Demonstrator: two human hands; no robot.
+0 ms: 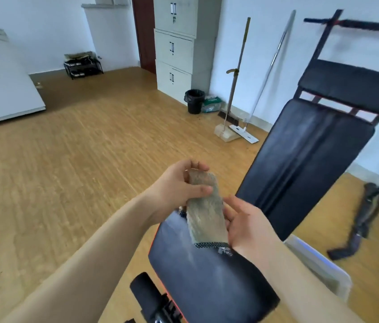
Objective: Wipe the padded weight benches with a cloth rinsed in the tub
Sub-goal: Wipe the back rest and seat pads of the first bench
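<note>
A folded grey-beige cloth (206,208) hangs above the black padded seat (202,276) of a weight bench. My left hand (179,190) pinches the cloth's upper end between thumb and fingers. My right hand (246,222) lies against the cloth's right side with its fingers straight and palm up. The bench's inclined black backrest (305,159) rises to the right, with a black headrest pad (351,87) above it. A pale translucent tub (323,269) stands on the floor to the right of the seat, partly hidden by my right forearm.
A black foam roller (146,292) sticks out at the bench's front. A broom with dustpan (228,134), a flat mop (244,134) and a black bin (194,101) stand by the far wall next to grey cabinets (177,50). Black bars (365,213) lie on the floor at right.
</note>
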